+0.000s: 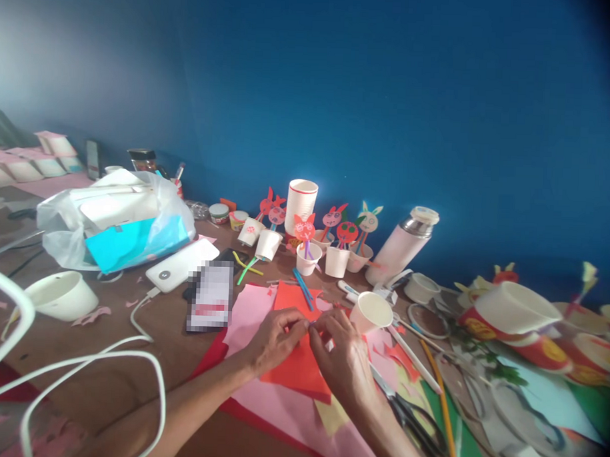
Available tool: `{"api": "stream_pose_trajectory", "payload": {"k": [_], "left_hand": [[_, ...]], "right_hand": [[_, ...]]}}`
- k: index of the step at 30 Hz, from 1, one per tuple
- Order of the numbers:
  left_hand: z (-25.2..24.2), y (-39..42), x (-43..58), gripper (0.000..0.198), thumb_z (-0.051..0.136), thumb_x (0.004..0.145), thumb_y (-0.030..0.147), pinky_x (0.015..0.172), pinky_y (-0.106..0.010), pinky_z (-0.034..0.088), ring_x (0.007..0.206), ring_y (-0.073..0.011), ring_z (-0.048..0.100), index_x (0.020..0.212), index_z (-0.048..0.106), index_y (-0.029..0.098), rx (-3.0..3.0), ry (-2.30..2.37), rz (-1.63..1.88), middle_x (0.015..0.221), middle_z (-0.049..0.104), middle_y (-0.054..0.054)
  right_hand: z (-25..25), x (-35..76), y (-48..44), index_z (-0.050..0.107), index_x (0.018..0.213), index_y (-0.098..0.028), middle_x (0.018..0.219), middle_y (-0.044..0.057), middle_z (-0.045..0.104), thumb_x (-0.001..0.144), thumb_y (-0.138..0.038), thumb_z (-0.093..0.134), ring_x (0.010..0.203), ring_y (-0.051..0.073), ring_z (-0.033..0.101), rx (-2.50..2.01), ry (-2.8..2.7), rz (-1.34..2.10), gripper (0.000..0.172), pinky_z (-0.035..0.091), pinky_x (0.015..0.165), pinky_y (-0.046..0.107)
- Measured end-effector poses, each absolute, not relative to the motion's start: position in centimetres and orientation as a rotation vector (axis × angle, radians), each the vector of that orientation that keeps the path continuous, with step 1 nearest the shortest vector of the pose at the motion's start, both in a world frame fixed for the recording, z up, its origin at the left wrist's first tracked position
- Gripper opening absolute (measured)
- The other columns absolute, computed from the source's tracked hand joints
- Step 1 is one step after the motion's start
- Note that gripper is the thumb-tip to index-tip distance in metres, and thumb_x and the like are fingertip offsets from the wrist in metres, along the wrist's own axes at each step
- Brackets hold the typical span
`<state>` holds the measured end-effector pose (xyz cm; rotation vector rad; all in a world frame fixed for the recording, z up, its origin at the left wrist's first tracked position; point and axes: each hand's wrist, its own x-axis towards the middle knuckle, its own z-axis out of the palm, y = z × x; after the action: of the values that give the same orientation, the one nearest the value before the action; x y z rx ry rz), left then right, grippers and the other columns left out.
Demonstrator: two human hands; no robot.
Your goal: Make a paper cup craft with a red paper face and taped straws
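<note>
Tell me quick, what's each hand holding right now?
Left hand: grip closed, pinching a small piece above the red paper.
Right hand: grip closed on the same small piece; what it is cannot be told.

A small bit [311,325] is pinched between the fingertips of the left hand [276,337] and the right hand [343,360]. It is too tiny to see well; it may be red paper. It is held just above the red sheet [300,378]. The red sheet lies flat on a bigger pink sheet [252,313] on the surface [105,355]. It sits a bit crooked, with one corner pointing toward the person. The hands cover its middle. Its far edge shows past the fingers.
</note>
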<state>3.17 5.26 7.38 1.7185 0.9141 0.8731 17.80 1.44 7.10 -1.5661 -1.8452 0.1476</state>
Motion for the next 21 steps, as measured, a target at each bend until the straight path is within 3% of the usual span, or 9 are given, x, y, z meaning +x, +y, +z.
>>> {"api": "stream_pose_trajectory", "payload": {"k": [14,21], "left_hand": [[6.65,5.55,3.44,0.021,0.046,0.079,0.024,0.054,-0.021,0.033,0.055,-0.0101,0.042,0.06,0.05,0.016,1.503,0.955,0.856,0.057,0.046,0.003],[6.45,5.93,3.32,0.021,0.048,0.076,0.026,0.051,-0.021,0.03,0.051,-0.0093,0.038,0.058,0.048,0.016,1.429,0.97,0.838,0.054,0.042,0.004]], "right_hand": [[7.45,17.43,1.07,0.052,0.071,-0.02,0.076,0.002,0.057,0.08,-0.02,0.053,0.065,0.016,0.056,-1.615,-1.83,0.197,0.009,0.04,0.057,0.025],[7.25,17.61,1.23,0.053,0.072,-0.02,0.077,0.003,0.058,0.084,-0.023,0.05,0.065,0.016,0.056,-1.566,-1.813,0.307,0.013,0.042,0.061,0.027]]}}
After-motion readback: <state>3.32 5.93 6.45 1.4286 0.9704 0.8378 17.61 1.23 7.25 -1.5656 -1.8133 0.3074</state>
